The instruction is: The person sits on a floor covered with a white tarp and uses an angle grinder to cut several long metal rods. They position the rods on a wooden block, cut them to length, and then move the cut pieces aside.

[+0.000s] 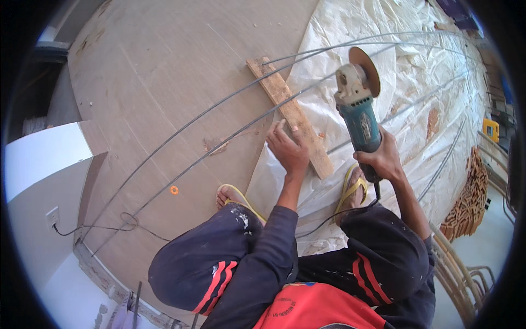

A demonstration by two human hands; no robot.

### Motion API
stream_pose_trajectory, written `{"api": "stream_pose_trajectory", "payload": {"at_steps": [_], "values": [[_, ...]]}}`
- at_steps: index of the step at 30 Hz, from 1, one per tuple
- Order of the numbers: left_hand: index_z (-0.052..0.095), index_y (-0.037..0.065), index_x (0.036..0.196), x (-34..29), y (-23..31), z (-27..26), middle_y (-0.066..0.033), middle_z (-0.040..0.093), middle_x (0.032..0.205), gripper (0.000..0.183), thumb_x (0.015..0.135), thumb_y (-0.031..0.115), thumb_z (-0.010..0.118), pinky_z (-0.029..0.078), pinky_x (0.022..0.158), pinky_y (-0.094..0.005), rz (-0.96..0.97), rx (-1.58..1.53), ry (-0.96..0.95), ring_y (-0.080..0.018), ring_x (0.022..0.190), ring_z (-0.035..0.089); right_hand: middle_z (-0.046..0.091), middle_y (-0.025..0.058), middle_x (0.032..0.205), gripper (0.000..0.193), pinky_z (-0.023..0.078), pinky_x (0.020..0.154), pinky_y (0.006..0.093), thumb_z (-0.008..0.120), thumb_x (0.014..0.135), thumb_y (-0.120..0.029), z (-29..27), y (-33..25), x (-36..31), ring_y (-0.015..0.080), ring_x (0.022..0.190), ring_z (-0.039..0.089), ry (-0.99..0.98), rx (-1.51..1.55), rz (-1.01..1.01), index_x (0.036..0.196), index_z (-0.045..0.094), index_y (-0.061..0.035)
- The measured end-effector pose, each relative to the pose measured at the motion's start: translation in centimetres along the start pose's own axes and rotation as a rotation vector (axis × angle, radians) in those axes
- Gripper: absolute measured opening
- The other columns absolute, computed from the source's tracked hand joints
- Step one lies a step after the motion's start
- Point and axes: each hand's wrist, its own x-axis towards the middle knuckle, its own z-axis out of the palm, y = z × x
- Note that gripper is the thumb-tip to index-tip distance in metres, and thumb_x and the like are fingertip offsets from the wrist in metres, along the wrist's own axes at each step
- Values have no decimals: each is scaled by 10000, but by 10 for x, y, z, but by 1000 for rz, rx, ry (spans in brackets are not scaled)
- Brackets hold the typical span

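My right hand (383,159) grips the teal body of an angle grinder (361,118), held up to the right of a wooden plank. Its brown disc (367,71) points away from me, clear of the rods, and a black cord (350,211) hangs from its rear end. My left hand (289,151) is open over the near part of the wooden plank (290,107), its fingers apart and slightly bent. Whether it touches the plank I cannot tell. Long thin metal rods (227,134) lie across the plank and run off to both sides.
A wrinkled white plastic sheet (416,109) covers the floor to the right. An orange ring (174,190) lies on the tiled floor at left. The black cord reaches a wall socket (52,217). Brown pieces (468,197) are stacked at far right, near a yellow object (491,130).
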Motion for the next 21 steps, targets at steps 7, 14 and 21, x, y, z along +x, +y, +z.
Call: {"api": "stream_pose_trajectory", "payload": {"at_steps": [7, 14, 21], "values": [[644, -12, 977, -18, 3, -9, -180, 656, 903, 280, 982, 208, 471, 486, 754, -408, -246, -347, -447, -343, 850, 635, 669, 127, 878, 580, 515, 779, 322, 782, 570, -221, 49, 9, 20, 182, 804, 628, -141, 78, -60, 1050, 612, 57], [525, -4, 1284, -3, -27, -22, -98, 581, 1259, 453, 1048, 347, 363, 393, 990, -358, -480, -911, -596, -220, 1167, 536, 676, 249, 906, 614, 511, 807, 410, 757, 565, -261, 106, 39, 46, 347, 850, 676, -106, 220, -199, 1068, 614, 62], [396, 4, 1397, -18, -16, -23, -106, 481, 1390, 547, 1047, 421, 338, 360, 1057, -391, -590, -968, -646, -228, 1265, 469, 660, 297, 852, 629, 520, 769, 425, 736, 588, -295, 116, 57, 51, 401, 815, 672, -165, 165, -182, 1051, 597, 108]]}}
